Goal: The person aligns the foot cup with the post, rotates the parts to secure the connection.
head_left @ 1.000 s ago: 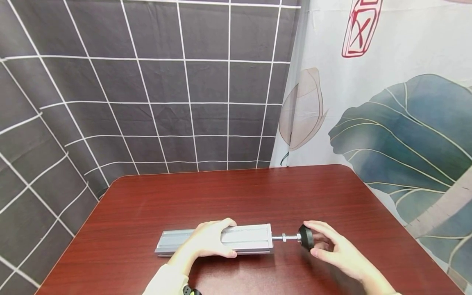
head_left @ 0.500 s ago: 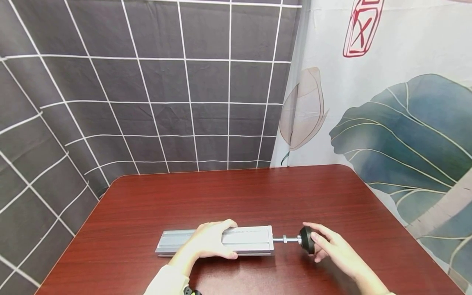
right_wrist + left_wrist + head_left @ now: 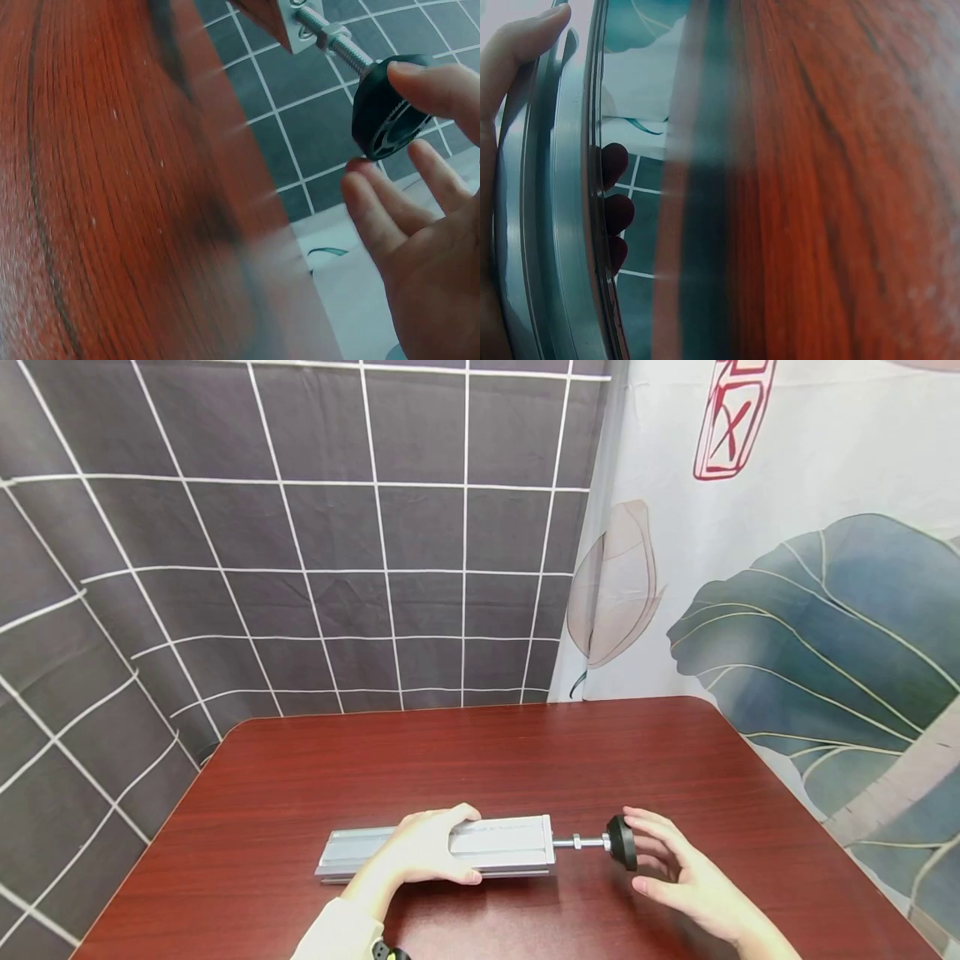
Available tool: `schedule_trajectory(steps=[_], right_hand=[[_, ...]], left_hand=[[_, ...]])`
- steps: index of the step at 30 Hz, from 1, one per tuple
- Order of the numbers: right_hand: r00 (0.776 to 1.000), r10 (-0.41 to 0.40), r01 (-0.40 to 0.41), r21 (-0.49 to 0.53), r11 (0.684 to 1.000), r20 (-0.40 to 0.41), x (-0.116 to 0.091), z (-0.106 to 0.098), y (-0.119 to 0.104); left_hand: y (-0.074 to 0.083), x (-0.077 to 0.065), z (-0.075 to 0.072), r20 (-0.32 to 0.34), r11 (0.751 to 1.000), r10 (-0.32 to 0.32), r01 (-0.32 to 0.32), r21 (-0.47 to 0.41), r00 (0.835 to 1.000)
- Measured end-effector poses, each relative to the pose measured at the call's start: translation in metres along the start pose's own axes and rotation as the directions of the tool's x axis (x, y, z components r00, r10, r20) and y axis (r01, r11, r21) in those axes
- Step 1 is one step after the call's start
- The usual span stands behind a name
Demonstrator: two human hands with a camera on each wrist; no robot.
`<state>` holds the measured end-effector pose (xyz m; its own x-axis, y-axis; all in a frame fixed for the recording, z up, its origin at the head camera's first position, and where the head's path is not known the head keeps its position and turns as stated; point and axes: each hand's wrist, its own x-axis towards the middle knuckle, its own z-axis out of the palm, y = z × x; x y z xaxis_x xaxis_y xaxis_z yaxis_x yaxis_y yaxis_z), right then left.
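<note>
My left hand (image 3: 431, 849) grips a silver aluminium profile (image 3: 502, 846) from above, thumb on the near side. In the left wrist view, its fingertips (image 3: 615, 166) show beyond the profile, which looks raised off the table. A threaded rod with a nut (image 3: 330, 36) sticks out of the profile's right end plate and carries a black levelling foot (image 3: 621, 843). My right hand (image 3: 690, 881) is spread loosely around this foot. Its thumb stands apart from the foot in the head view. In the right wrist view the thumb (image 3: 442, 86) overlaps the foot's rim (image 3: 386, 105); contact is unclear.
The reddish-brown wooden table (image 3: 450, 760) extends beneath both hands. A dark grid-patterned cloth (image 3: 420, 527) hangs behind it, beside a white curtain (image 3: 667, 435) with a leaf print. A wristband (image 3: 390, 952) shows at the left wrist.
My right hand first lay loosely around the levelling foot, then closed on it with the wrist turned, and now its fingers are spread again. My left hand keeps its grip on the profile.
</note>
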<state>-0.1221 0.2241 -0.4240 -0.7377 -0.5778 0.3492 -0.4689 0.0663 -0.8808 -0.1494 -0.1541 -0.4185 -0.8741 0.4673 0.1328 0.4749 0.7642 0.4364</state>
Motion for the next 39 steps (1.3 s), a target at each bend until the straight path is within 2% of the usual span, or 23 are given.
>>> schedule_trajectory(steps=[4,8,10,13,17,22,28,30,33,36,39], right_hand=[[0.999,-0.011,0.008,-0.068,0.998,-0.044,0.001,0.003,-0.001],[0.994,0.045,-0.059,-0.140,0.988,-0.101,0.002,0.005,-0.006],[0.989,0.090,-0.107,-0.146,0.984,-0.120,0.003,0.005,-0.007],[0.985,0.111,-0.130,-0.144,0.981,-0.132,0.003,0.005,-0.007],[0.978,0.168,-0.180,-0.095,0.979,-0.125,0.004,0.004,-0.006],[0.951,0.282,-0.293,-0.075,0.953,-0.131,0.006,0.005,-0.009],[0.933,0.334,-0.347,-0.092,0.933,-0.134,0.009,0.004,-0.014],[0.931,0.334,-0.349,-0.100,0.932,-0.146,0.008,0.004,-0.013],[0.943,0.296,-0.314,-0.115,0.942,-0.151,0.005,0.003,-0.011],[0.968,0.237,-0.242,-0.064,0.968,-0.082,0.000,0.002,-0.006],[0.991,0.133,-0.133,-0.053,0.990,-0.010,-0.003,0.001,-0.002]], left_hand=[[0.000,-0.001,0.000,0.006,1.000,0.002,-0.002,-0.005,1.000],[0.000,-0.001,0.000,0.003,1.000,0.008,-0.008,-0.006,1.000],[0.000,0.000,0.001,0.001,1.000,0.010,-0.010,-0.003,1.000],[0.000,-0.001,0.002,0.001,1.000,0.018,-0.018,0.008,1.000],[0.000,-0.001,0.004,0.001,0.999,0.030,-0.030,0.021,1.000],[0.001,-0.001,0.005,0.003,0.999,0.035,-0.035,0.019,0.999],[0.001,-0.001,0.005,0.003,0.999,0.036,-0.036,0.026,0.999],[0.001,-0.001,0.005,0.000,0.999,0.034,-0.034,0.032,0.999],[0.001,-0.001,0.005,-0.005,0.999,0.035,-0.035,0.032,0.999],[0.001,0.000,0.004,-0.006,0.999,0.034,-0.033,0.028,0.999],[0.001,0.000,0.004,-0.005,0.999,0.033,-0.033,0.025,0.999]])
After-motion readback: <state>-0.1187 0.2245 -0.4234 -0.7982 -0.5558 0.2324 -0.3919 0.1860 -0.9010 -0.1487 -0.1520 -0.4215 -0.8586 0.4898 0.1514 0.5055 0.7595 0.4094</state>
